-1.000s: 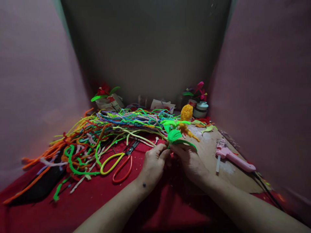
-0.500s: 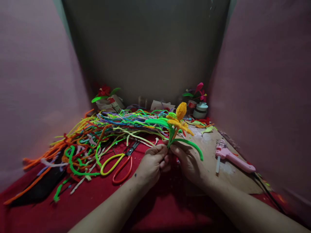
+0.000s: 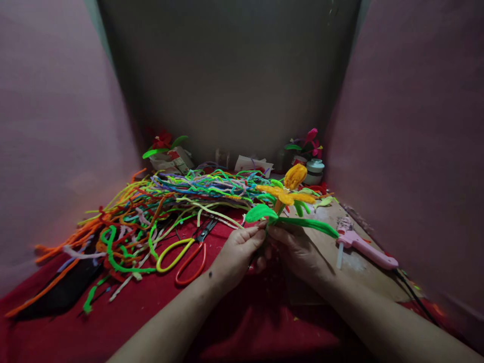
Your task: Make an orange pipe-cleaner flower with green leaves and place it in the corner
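Observation:
A pipe-cleaner flower (image 3: 284,195) with orange petals, an orange bud and long green leaves stands upright between my hands. My left hand (image 3: 242,250) pinches its stem from the left, fingers closed. From the right, my right hand (image 3: 297,249) grips the same stem just under the leaves. One green leaf reaches right, over the cardboard, toward the pink glue gun (image 3: 366,247). The lower stem is hidden by my fingers. Scissors (image 3: 189,254) with one yellow and one red handle lie left of my left hand.
A heap of coloured pipe cleaners (image 3: 196,186) spreads across the back and left of the red cloth (image 3: 159,312). A cardboard sheet (image 3: 363,277) lies under the glue gun, whose black cord (image 3: 418,300) runs right. A red flower (image 3: 162,140) and a pale jar (image 3: 313,171) stand behind.
The flower has turned in my fingers: its bud now leans further right, and the leaves point in different directions. Both hands have stayed nearly in place.

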Demonstrator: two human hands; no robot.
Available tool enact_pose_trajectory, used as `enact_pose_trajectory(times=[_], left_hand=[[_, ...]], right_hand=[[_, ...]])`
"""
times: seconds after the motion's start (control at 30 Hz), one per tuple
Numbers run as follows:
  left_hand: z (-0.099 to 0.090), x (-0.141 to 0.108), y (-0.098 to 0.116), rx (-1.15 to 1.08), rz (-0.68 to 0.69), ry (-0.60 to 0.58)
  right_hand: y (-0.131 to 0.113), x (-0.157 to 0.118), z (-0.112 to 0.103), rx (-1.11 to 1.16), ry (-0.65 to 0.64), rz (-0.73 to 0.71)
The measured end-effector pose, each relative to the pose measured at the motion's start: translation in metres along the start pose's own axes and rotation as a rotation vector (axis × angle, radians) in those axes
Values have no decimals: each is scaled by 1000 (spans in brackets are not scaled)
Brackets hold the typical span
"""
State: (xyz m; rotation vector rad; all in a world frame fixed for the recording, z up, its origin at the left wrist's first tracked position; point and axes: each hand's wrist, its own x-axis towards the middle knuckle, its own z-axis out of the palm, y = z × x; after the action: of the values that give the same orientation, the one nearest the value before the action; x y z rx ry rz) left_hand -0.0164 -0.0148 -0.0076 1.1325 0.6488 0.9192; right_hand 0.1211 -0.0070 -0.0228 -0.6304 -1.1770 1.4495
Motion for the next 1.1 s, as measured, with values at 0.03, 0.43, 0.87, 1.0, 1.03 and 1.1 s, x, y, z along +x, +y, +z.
enact_pose_trajectory(times=[0.03, 0.43, 0.87, 1.0, 1.03, 1.1], left_hand=[[2, 0, -1, 140, 63, 78], [4, 6, -4, 135, 1, 126], [2, 3, -6, -182, -25, 20], [2, 1, -7, -307, -81, -39], [2, 1, -7, -335, -92, -55], [0, -1, -7, -392, -116, -109]], right_hand=[[0, -1, 1, 7, 26, 3], [-6, -2, 5, -161, -48, 66], [-17, -6, 6, -303, -40, -6], [-23, -3, 1, -339, -50, 0], [-26, -3, 1, -360, -50, -15], [-29, -2, 1, -343, -53, -24]])
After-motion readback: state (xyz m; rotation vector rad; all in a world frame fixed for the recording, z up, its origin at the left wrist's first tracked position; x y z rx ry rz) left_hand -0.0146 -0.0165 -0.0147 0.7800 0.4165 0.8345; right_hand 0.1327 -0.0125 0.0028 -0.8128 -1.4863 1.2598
